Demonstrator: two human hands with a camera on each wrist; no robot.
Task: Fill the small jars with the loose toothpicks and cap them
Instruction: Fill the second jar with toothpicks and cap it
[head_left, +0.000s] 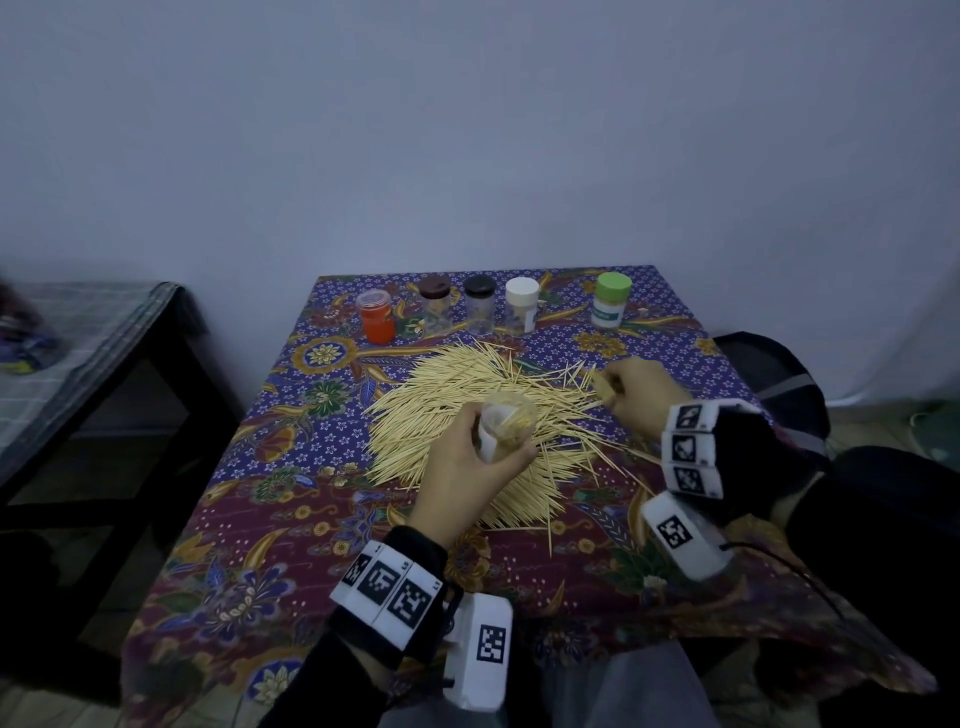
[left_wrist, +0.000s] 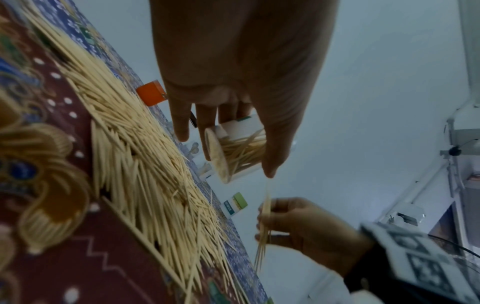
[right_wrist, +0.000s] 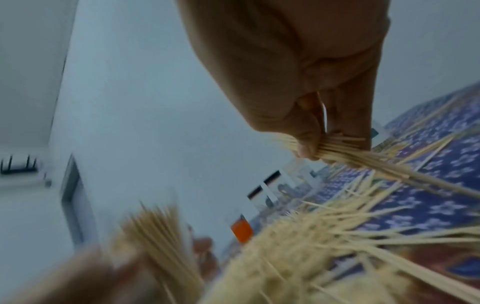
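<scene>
We see the open jar (head_left: 506, 426) held up over the toothpick pile (head_left: 483, 415), approx. at the table's middle; it's clear, has a white label on its side, no cap on, and is already packed w/ toothpicks standing in it. Our left hand (head_left: 467, 467) grips it, fingers on one side and thumb on the other, curled round the body; the left wrist view shows the jar's base lifted off the cloth. To the right, our right hand (head_left: 636, 397) pinches a small bundle of toothpicks (right_wrist: 335, 147) btw. thumb and fingertips, just above the pile's right edge and near the jar but not touching it. The right wrist view is blurred, yet the bundle plainly fans out on both sides of the thumb. The pile itself spreads wide across the patterned tablecloth (head_left: 291, 571), w/ stray sticks trailing toward the right edge. Along the far side of the table stand five capped jars in a row: an orange jar (head_left: 376, 317) w/ a clear lid, a brown-lidded jar (head_left: 435, 304), a black-lidded jar (head_left: 479, 304), a white-lidded jar (head_left: 522, 304) and, set apart to the right, a green-lidded jar (head_left: 613, 301). Both wrists wear bands w/ black-and-white markers. A dark side table (head_left: 104, 364) stands to the left by the wall.
</scene>
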